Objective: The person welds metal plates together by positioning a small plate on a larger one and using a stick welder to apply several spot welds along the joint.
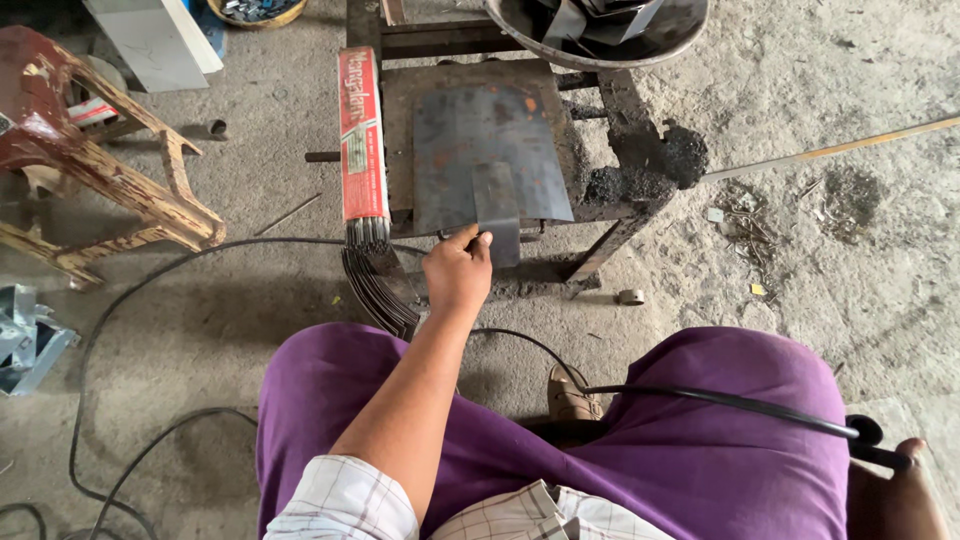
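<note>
Left hand (458,270) is pinching small grey steel strip (497,210), steadying it on curved rusty steel plate (480,150); right hand (905,480) state indeterminable.

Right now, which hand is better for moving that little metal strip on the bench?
Probably the left hand. It already pinches the small metal strip, which lies on the curved steel plate. The right hand is back by the knee, beside the black cable, far from the bench.

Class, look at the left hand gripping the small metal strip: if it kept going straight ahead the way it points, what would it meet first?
Probably the curved metal sheet on the workbench: the left hand points up the strip lying against it. Depth is uncertain.
</note>
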